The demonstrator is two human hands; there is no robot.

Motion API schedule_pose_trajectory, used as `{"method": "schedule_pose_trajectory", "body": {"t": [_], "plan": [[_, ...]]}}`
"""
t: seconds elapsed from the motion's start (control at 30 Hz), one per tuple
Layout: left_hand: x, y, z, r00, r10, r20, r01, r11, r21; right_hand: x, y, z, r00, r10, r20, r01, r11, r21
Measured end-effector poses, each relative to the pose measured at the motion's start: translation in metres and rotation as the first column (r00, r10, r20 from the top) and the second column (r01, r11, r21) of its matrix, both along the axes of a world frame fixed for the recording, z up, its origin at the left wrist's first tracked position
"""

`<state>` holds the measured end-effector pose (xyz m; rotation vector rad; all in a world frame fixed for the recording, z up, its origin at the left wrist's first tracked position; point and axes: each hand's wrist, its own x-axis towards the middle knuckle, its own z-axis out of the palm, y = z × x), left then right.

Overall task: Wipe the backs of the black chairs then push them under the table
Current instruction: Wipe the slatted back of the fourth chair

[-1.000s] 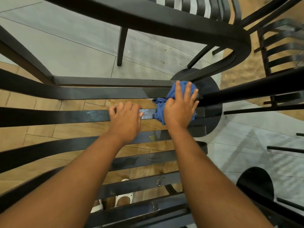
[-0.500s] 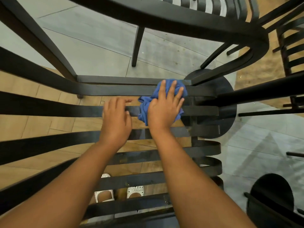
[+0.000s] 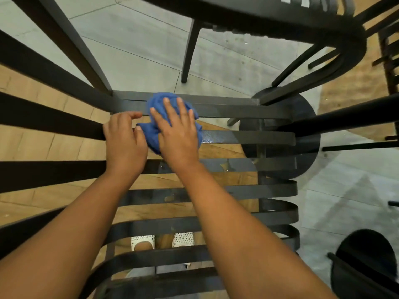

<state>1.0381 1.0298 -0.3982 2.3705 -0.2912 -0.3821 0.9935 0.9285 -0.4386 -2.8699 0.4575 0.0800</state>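
1. The view looks straight down through the slatted back of a black chair (image 3: 248, 137), whose flat horizontal slats run across the frame from 9 o'clock to 3 o'clock.
2. The right hand (image 3: 178, 134) lies flat on a bunched blue cloth (image 3: 159, 104) just above the centre of the view, fingers straight and spread, pointing toward 12 o'clock; its grip is loose and unclenched, the palm pressing the cloth onto the slats.
3. The cloth covers parts of two neighbouring slats, and its folds show past the fingertips at 12 o'clock and beside the thumb at 9 o'clock.
4. The left hand (image 3: 124, 139) sits just beside the cloth at its 9 o'clock side, with the fingers curled over the upper edge of a slat; its grip is closed round that slat.
5. The slat at 3 o'clock from the right hand carries a wet, speckled sheen.
6. A second black chair (image 3: 259, 16) arches across the top of the frame from 12 to 2 o'clock, its legs standing on the pale tiled floor (image 3: 140, 46).
7. Wood-patterned flooring (image 3: 43, 147) shows between the slats at 9 o'clock.
8. Toward 6 o'clock, two white spotted shoes (image 3: 142, 241) appear between the lower slats.
9. A round black base (image 3: 306, 130) stands on the floor at 3 o'clock, partly behind the slats.
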Motion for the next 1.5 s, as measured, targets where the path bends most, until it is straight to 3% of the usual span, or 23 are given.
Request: {"method": "schedule_pose_trajectory", "body": {"t": [0.17, 0.23, 0.37, 0.47, 0.6, 0.73, 0.87, 0.9, 1.03, 1.1, 1.37, 1.5], "plan": [[-0.002, 0.004, -0.001, 0.990, -0.127, -0.068, 0.134, 0.985, 0.112, -0.045, -0.068, 0.004, 0.963, -0.246, 0.107, 0.255, 0.963, -0.090], [-0.004, 0.004, -0.003, 0.975, -0.209, -0.070, 0.218, 0.964, 0.152, -0.058, -0.085, 0.007, 0.932, -0.353, 0.078, 0.358, 0.931, -0.069], [-0.019, -0.016, -0.012, 0.930, -0.362, -0.064, 0.367, 0.902, 0.229, -0.043, -0.067, 0.017, 0.771, -0.636, -0.046, 0.636, 0.772, -0.007], [-0.031, -0.046, -0.016, 0.903, -0.419, -0.094, 0.427, 0.852, 0.303, -0.031, -0.045, 0.019, 0.846, -0.525, -0.093, 0.529, 0.849, 0.022], [-0.035, -0.067, -0.023, 0.864, -0.498, -0.069, 0.491, 0.806, 0.331, -0.052, -0.074, 0.016, 0.929, -0.369, -0.025, 0.370, 0.929, 0.014], [-0.031, -0.064, -0.030, 0.826, -0.563, -0.030, 0.536, 0.767, 0.353, -0.073, -0.116, 0.018, 0.854, -0.520, -0.006, 0.520, 0.853, -0.046], [-0.032, -0.066, -0.031, 0.823, -0.568, -0.006, 0.522, 0.752, 0.402, -0.063, -0.125, 0.025, 0.630, -0.773, -0.075, 0.775, 0.632, -0.008], [-0.032, -0.067, -0.032, 0.823, -0.568, -0.003, 0.518, 0.750, 0.412, -0.055, -0.116, 0.025, 0.627, -0.775, -0.079, 0.777, 0.630, -0.011], [-0.034, -0.067, -0.033, 0.825, -0.564, 0.002, 0.510, 0.747, 0.427, -0.045, -0.080, 0.010, 0.833, -0.552, 0.032, 0.552, 0.834, 0.001], [-0.034, -0.067, -0.033, 0.823, -0.569, 0.001, 0.513, 0.743, 0.431, -0.053, -0.089, 0.004, 0.869, -0.485, 0.092, 0.487, 0.873, 0.000], [-0.032, -0.066, -0.033, 0.810, -0.586, -0.012, 0.533, 0.728, 0.430, -0.074, -0.134, 0.015, 0.720, -0.692, 0.044, 0.693, 0.721, 0.001], [-0.032, -0.066, -0.031, 0.806, -0.592, -0.026, 0.544, 0.722, 0.428, -0.060, -0.141, 0.043, 0.704, -0.682, -0.198, 0.701, 0.713, 0.039]]}}
